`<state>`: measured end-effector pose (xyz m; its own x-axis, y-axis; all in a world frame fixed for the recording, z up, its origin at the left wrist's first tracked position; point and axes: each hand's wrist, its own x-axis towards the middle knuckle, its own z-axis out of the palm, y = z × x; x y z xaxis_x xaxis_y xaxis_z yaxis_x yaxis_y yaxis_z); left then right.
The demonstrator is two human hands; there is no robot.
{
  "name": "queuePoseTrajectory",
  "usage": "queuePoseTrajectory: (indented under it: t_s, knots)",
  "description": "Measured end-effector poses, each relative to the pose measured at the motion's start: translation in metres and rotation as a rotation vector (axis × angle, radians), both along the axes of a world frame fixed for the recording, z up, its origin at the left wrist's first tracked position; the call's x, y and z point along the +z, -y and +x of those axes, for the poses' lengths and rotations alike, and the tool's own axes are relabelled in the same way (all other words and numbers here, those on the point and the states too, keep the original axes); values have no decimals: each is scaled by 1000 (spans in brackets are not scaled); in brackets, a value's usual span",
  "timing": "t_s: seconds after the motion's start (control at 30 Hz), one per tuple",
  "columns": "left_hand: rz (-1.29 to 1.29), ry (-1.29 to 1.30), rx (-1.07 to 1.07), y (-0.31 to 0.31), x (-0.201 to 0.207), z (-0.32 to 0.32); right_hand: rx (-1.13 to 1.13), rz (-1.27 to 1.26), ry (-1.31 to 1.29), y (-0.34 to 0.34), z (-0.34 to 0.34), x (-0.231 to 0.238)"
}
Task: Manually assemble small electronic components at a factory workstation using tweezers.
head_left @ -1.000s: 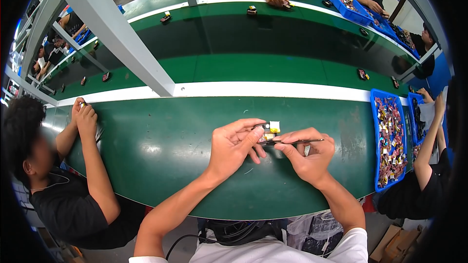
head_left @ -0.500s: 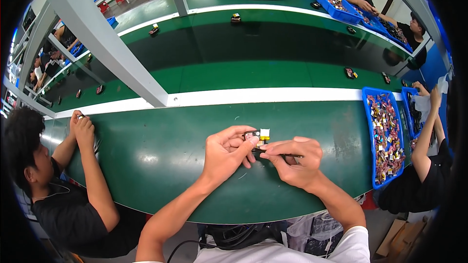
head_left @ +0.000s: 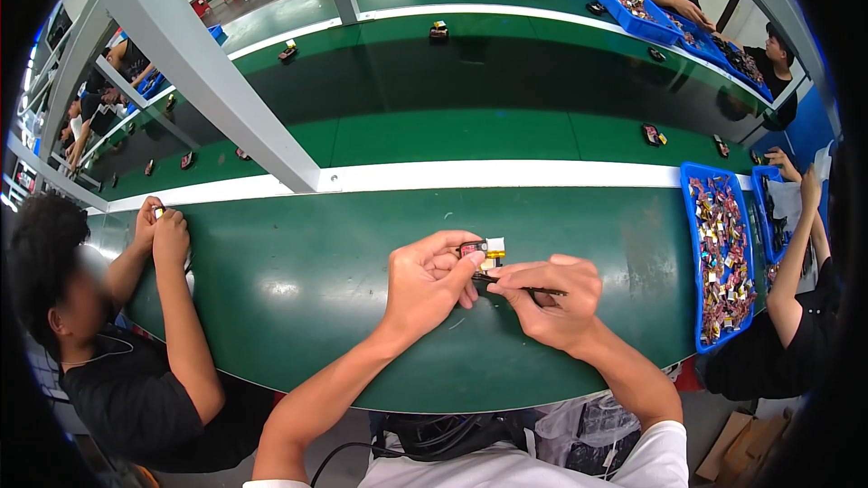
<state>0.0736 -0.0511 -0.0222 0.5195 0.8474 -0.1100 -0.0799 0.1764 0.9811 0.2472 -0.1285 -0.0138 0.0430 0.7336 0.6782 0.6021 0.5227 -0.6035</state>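
Observation:
Above the green bench, my left hand is closed around a small black-cased electronic device. A silver-and-yellow battery sticks out from the device's right side. My right hand pinches a thin dark tool, seemingly tweezers, held almost level. The tool's tip meets the device's lower edge beside my left fingertips. Fingers partly cover the device, so the exact point of contact cannot be made out.
A blue tray of small wired electronic parts stands at the right. Beyond a white rail, a green conveyor belt carries several devices. A grey metal post slants across the left. Co-workers sit on both sides and opposite.
My hands keep the same hold on the device and the tool, with hardly any movement between them. The whole view has shifted slightly. The left co-worker's hands have moved a little.

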Motion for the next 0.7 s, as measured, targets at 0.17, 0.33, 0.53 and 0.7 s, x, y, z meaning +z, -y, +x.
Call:
queuePoseTrajectory:
  t_s: [0.17,0.33,0.53,0.7]
  knots:
    - [-12,5,-14,0,0,0,1,-9,-23,2,-2,-1]
    - [21,4,16,0,-6,3,16,52,-45,-6,1,-21]
    - [50,8,174,-12,-10,2,-64,59,-166,-5,10,-18]
    - [59,-53,213,-25,-5,-7,-112,109,-213,-14,9,-26]
